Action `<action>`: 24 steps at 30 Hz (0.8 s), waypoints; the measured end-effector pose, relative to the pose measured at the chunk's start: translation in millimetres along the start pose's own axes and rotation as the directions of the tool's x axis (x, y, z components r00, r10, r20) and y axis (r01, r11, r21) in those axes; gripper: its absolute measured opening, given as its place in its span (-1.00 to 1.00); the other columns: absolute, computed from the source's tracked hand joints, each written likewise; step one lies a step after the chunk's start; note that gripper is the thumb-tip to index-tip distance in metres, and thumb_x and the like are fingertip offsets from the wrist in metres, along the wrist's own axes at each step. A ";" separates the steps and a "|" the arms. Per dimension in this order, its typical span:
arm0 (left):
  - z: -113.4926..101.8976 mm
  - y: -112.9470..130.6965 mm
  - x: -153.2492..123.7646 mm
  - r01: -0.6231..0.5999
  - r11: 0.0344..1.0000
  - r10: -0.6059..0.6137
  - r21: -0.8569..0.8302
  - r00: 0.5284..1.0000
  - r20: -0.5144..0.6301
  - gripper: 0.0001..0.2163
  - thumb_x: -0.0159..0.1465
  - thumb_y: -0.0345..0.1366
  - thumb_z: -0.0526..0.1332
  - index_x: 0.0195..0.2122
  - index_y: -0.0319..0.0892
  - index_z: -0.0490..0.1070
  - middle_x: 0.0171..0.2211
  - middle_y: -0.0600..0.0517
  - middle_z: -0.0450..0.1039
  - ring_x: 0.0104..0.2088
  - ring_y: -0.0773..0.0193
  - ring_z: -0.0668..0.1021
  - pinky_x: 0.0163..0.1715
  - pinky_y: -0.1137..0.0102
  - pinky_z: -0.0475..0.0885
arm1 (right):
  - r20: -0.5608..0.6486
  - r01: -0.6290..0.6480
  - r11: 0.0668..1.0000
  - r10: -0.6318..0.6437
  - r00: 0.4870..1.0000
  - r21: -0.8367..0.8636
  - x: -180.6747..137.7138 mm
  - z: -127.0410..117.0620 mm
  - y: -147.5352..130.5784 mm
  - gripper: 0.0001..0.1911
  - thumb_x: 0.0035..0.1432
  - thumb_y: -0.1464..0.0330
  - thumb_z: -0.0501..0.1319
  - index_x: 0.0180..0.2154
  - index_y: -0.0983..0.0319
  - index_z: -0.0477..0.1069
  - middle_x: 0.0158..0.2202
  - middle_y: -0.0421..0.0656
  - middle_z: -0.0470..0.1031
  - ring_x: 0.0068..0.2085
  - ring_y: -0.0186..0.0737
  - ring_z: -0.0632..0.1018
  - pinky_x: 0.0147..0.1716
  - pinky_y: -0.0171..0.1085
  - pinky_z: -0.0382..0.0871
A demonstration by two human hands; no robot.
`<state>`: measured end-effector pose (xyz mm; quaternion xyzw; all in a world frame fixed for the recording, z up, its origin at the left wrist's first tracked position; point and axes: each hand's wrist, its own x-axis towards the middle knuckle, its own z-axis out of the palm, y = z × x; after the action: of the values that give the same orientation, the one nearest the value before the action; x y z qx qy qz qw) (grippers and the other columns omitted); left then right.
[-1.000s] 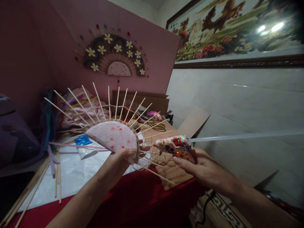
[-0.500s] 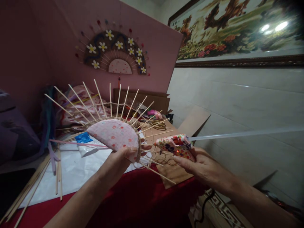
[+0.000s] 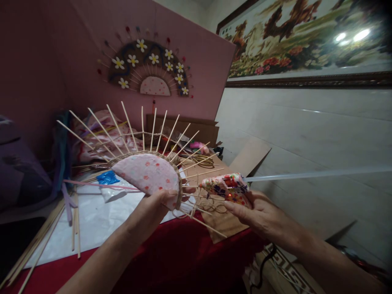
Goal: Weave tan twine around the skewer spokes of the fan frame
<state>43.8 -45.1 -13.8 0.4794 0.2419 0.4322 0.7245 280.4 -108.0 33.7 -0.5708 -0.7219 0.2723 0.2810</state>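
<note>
Red cloth covers the table, topped by a white sheet and a brown board — loose sticks lie at its left. Above this surface, the left hand pinches the lower right end of a spotted half-disc ringed with radiating rods, thumb on its face. Right-hand fingers are wrapped round a flower-patterned glue gun, its nozzle close to those rods. Behind, a flowered fan hangs on a pink panel; a framed horse picture hangs on the pale wall.
</note>
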 end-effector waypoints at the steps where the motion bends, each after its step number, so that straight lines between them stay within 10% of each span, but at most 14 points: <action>1: 0.2 0.2 -0.1 -0.002 1.000 0.002 0.003 1.000 -0.003 -0.72 0.11 -0.36 0.06 -0.27 -0.25 0.52 -0.21 -0.11 0.52 -0.08 0.08 0.42 -0.01 0.25 0.20 | 0.003 0.007 1.000 -0.007 1.000 -0.003 -0.4 -0.3 1.7 -0.72 0.12 0.18 0.12 -0.21 0.13 0.49 -0.46 -0.20 0.46 -0.47 -0.31 0.44 -0.52 -0.39 0.31; 24: -0.4 -1.3 0.0 -0.012 1.000 0.012 -0.021 1.000 0.001 -0.74 0.13 -0.37 0.06 -0.28 -0.23 0.53 -0.19 -0.09 0.53 -0.06 0.08 0.43 0.00 0.25 0.19 | 0.068 0.095 0.995 -0.094 0.993 -0.012 -2.5 -2.4 2.7 -0.67 0.17 0.30 0.07 -0.04 -0.01 0.41 -0.05 -0.27 0.47 -0.13 -0.18 0.51 -0.15 -0.29 0.40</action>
<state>44.1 -45.1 -15.2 0.4731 0.2342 0.4389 0.7271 284.4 -109.7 33.2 -0.5285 -0.7592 0.2723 0.2650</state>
